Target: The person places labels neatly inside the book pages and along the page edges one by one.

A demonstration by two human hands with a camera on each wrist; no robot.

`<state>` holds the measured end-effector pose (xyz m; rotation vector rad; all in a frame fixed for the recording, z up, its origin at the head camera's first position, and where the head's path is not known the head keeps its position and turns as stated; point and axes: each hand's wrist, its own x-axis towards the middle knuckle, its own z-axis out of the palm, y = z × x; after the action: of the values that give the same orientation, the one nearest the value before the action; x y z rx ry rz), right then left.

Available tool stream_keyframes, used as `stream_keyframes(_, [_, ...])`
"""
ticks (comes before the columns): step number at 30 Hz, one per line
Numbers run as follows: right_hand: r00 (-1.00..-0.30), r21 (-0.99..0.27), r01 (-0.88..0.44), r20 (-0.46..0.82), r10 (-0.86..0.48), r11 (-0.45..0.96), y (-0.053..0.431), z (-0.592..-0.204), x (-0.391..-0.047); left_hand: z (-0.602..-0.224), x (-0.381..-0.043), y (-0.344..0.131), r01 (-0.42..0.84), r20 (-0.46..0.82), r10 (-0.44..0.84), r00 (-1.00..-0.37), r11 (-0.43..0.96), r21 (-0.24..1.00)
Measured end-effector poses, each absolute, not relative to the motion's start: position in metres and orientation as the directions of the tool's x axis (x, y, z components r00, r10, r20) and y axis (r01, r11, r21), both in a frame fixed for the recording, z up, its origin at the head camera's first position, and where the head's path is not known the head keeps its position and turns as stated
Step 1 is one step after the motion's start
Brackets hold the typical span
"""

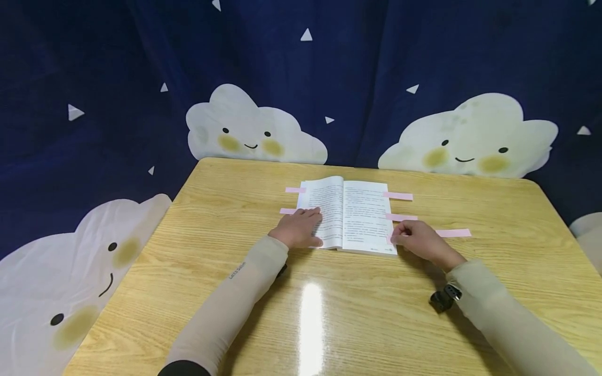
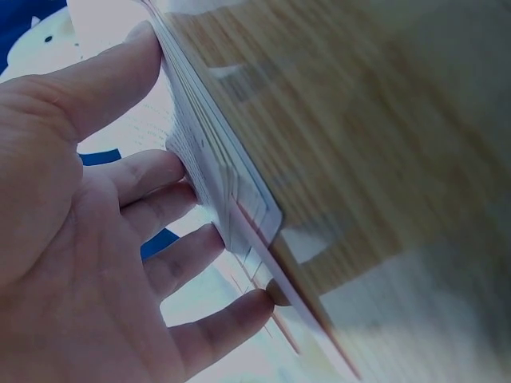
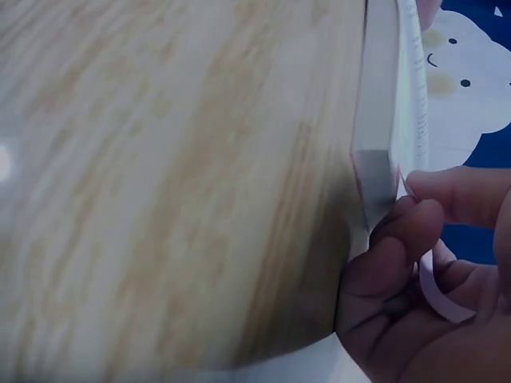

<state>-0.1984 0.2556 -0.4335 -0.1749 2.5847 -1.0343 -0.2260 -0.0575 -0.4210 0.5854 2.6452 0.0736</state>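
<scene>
An open book (image 1: 367, 214) lies on the table with printed pages facing up. My left hand (image 1: 298, 228) rests spread on its left page, fingers mostly straight; in the left wrist view the fingers reach along the page edges. At the lower right page edge my right hand (image 1: 417, 239) pinches a pink paper strip (image 3: 435, 291) between thumb and fingers. The strip curves back toward the palm in the right wrist view. Beyond the right knuckles, a pink length (image 1: 453, 233) shows in the head view.
Two pink strips, an upper (image 1: 398, 196) and a lower (image 1: 402, 217), stick out from the right page. Another upper strip (image 1: 295, 190) and lower strip (image 1: 288, 211) stick out at the left. A dark blue cloud-patterned curtain (image 1: 352, 78) hangs behind the wooden table (image 1: 376, 324).
</scene>
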Motion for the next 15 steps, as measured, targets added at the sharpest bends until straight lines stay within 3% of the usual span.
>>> stream_keyframes(15, [-0.947, -0.596, -0.051, -0.227, -0.229, 0.802, 0.2546, -0.4337, -0.1984, -0.419, -0.2254, -0.0557, 0.386, -0.404, 0.407, -0.819, 0.913, 0.136])
